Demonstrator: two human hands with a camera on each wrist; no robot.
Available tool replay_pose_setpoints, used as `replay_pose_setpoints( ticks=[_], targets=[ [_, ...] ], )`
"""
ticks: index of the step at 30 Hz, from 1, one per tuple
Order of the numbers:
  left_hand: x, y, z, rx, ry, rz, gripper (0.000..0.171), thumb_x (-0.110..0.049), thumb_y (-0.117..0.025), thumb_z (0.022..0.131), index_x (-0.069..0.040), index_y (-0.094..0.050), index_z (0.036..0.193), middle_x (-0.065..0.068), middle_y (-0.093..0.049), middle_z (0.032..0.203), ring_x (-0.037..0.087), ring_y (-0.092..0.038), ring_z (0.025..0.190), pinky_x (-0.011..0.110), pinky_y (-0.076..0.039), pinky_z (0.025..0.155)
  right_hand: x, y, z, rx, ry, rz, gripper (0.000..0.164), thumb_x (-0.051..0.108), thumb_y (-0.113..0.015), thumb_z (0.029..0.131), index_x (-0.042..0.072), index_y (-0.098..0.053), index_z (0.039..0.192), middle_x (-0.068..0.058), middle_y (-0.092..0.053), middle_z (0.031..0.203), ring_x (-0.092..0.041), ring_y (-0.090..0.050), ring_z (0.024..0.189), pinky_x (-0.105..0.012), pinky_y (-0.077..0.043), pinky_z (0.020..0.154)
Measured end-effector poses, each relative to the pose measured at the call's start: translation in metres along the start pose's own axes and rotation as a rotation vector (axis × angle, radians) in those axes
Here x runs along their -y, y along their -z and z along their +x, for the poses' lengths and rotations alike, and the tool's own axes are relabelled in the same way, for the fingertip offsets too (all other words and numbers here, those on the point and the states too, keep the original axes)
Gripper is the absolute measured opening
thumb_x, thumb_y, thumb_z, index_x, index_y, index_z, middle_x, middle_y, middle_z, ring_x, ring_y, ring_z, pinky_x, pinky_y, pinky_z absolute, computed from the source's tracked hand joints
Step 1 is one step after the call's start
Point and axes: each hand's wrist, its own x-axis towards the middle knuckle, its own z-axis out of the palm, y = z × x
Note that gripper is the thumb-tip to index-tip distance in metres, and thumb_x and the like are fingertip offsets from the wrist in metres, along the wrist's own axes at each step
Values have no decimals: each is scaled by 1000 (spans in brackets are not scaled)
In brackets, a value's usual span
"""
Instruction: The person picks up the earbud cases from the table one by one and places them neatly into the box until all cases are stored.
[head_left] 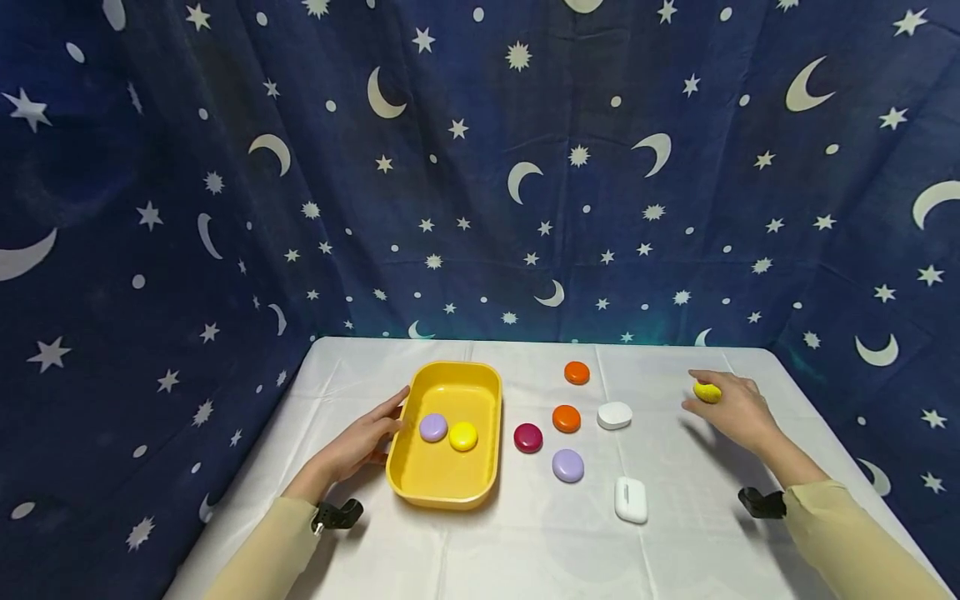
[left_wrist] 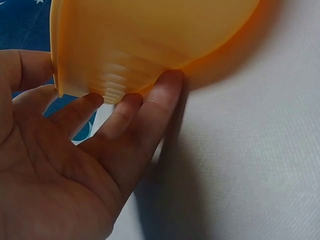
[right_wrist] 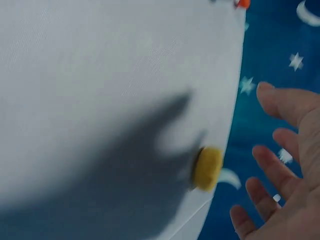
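My left hand [head_left: 362,437] touches the left side of a yellow tray [head_left: 444,501], fingertips spread along its outer wall and at its rim. In the left wrist view, that wall [left_wrist: 130,55] meets slightly bent fingers. A purple disc [head_left: 432,427] and a yellow disc [head_left: 462,436] lie inside the tray. On the right, my right hand [head_left: 741,414] hovers over a small yellow textured piece [head_left: 707,392], thumb and fingers parted. The right wrist view shows this piece [right_wrist: 207,169] on the tablecloth, apart from the spread fingers.
Between the hands lie orange discs [head_left: 577,372] [head_left: 566,418], a dark red disc [head_left: 528,438], another purple disc [head_left: 567,466], a white oval piece [head_left: 614,415] and a small white rounded case [head_left: 631,500]. Dark starry curtains [head_left: 480,208] border the white tablecloth [head_left: 525,550].
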Motion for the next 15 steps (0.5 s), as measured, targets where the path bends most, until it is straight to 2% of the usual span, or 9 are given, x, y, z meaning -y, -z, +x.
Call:
replay_pose_setpoints(
  ticks=[3,8,15],
  targets=[
    [-1,1,-1,-1,-3,7,67,-21,-51,104,-34,-25,164,16,-34,162,31,-57,123,43,-58,85,-13,1,2,-16,-74,-19,78,37,-74,92,-3,-41,151,-40,-38,145,-63,-27,126,-77,-26,92],
    [0,1,-2,-7,-4,3,66,-21,-52,104,-34,-26,164,16,-34,162,31,-57,123,43,-58,85,-28,0,5,-13,-161,-19,83,35,-74,91,-7,-35,152,-44,-34,143,-65,-27,123,-77,-25,92],
    [2,2,0,-5,-10,-7,65,-21,-52,104,-35,-27,163,17,-33,162,32,-58,121,44,-59,84,-38,-4,12,10,-228,-16,85,37,-73,91,-9,-33,151,-43,-35,140,-65,-28,122,-75,-26,93]
  ],
)
